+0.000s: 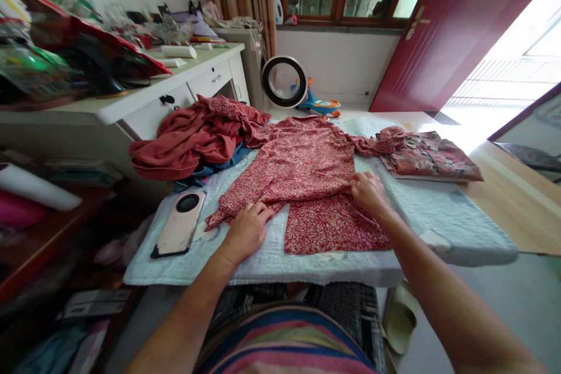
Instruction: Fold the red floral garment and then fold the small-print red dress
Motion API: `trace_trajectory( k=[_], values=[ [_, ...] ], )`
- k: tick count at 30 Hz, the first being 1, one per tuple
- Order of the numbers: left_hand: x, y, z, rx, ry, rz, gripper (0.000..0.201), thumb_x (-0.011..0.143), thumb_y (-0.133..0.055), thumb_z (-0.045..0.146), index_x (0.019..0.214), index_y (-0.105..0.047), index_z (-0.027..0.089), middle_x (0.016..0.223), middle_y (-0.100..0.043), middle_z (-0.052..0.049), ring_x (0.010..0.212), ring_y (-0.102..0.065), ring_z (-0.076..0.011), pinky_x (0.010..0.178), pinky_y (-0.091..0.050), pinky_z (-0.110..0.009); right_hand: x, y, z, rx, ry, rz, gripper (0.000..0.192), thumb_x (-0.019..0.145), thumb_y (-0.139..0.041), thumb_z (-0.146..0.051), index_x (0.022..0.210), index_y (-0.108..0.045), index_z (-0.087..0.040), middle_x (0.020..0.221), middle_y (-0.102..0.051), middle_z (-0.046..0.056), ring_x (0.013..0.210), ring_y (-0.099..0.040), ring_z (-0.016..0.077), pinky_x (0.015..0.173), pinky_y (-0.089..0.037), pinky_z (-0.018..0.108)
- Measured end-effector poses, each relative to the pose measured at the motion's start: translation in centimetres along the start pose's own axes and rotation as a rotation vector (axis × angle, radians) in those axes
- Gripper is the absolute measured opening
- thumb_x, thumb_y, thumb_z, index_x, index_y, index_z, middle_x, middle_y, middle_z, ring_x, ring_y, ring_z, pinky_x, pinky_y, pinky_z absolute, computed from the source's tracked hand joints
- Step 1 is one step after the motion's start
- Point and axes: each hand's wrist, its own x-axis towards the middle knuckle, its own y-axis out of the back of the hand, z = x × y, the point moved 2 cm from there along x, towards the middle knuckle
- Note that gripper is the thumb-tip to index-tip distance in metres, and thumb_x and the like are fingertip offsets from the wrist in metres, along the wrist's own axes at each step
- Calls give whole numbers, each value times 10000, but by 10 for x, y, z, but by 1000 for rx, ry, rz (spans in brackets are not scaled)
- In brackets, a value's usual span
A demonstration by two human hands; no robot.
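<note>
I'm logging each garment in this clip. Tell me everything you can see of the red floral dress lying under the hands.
The red floral dress is thin-looking fabric, red with a fine pale print. It lies flat on the pale padded cloth covering the table, neck end away from the person, one sleeve stretching right toward a folded patterned garment. Its lower part appears folded, forming a squared panel near the table's front edge. The left hand rests on its lower left edge; the right hand presses its right side. A rust-red clothes heap touches its upper left.

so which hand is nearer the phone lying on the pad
Left. The left hand rests on the red floral garment just right of the phone; the right hand is farther right, across the garment.
</note>
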Motion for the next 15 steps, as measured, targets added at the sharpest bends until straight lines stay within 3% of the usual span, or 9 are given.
trace_trajectory(
  k=[2, 3, 6, 7, 9, 11, 13, 15],
  values=[
    [-2, 1, -6, 24, 20, -23, 362, 780, -532, 34, 1081, -654, 194, 1090, -592, -84, 1033, -527, -241, 942, -444, -392, -11, 7, -18, 1, 51, 127, 280, 826, -495, -135, 1066, -640, -155, 1029, -591, 134, 970, -533, 257, 832, -398, 351],
    [-2, 1, -8, 27, 22, -30, 371, 772, -530, 26, 1081, -654, 192, 1085, -593, -84, 1027, -530, -240, 935, -445, -387, -20, 8, -33, 54, 145, 108, 250, 838, -493, -133, 1042, -634, -163, 1017, -582, 122, 984, -526, 249, 850, -399, 347],
    [3, 0, -11, 16, 23, -29, 351, 779, -505, 7, 1040, -656, 186, 1060, -599, -80, 1011, -548, -225, 921, -447, -365, -52, 1, -83, 230, 486, -254, 124, 899, -501, -188, 867, -621, -191, 878, -571, 57, 871, -533, 190, 796, -409, 301],
    [5, 0, -12, 10, 33, -25, 312, 797, -496, 14, 1003, -658, 184, 1037, -602, -78, 994, -558, -219, 908, -451, -357, -64, -3, -98, 266, 539, -368, 103, 901, -530, -219, 860, -620, -189, 883, -573, 51, 853, -534, 178, 782, -410, 291],
    [8, 0, -15, -2, 66, -14, 219, 835, -496, 49, 912, -656, 177, 988, -605, -76, 945, -576, -209, 873, -458, -346, -82, -10, -118, 273, 593, -489, 152, 836, -661, -313, 909, -625, -184, 928, -579, 54, 857, -530, 183, 766, -412, 291],
    [10, 2, -17, -29, 87, 5, 159, 850, -510, 82, 850, -642, 172, 951, -604, -73, 913, -583, -207, 848, -461, -341, -93, -18, -127, 263, 618, -518, 185, 788, -706, -280, 924, -631, -179, 948, -579, 57, 888, -525, 192, 783, -409, 294],
    [11, 5, -18, -84, 67, 38, 138, 845, -517, 87, 832, -625, 172, 937, -607, -68, 912, -582, -206, 845, -459, -334, -96, -24, -128, 291, 605, -505, 76, 818, -637, -172, 893, -646, -181, 934, -579, 53, 904, -527, 185, 801, -402, 287],
    [10, 8, -18, -160, 39, 73, 131, 845, -508, 88, 831, -603, 177, 923, -614, -57, 912, -582, -200, 846, -456, -325, -93, -26, -124, 376, 573, -490, 145, 853, -545, -92, 858, -656, -186, 912, -584, 44, 895, -536, 168, 803, -397, 272]
  ],
)
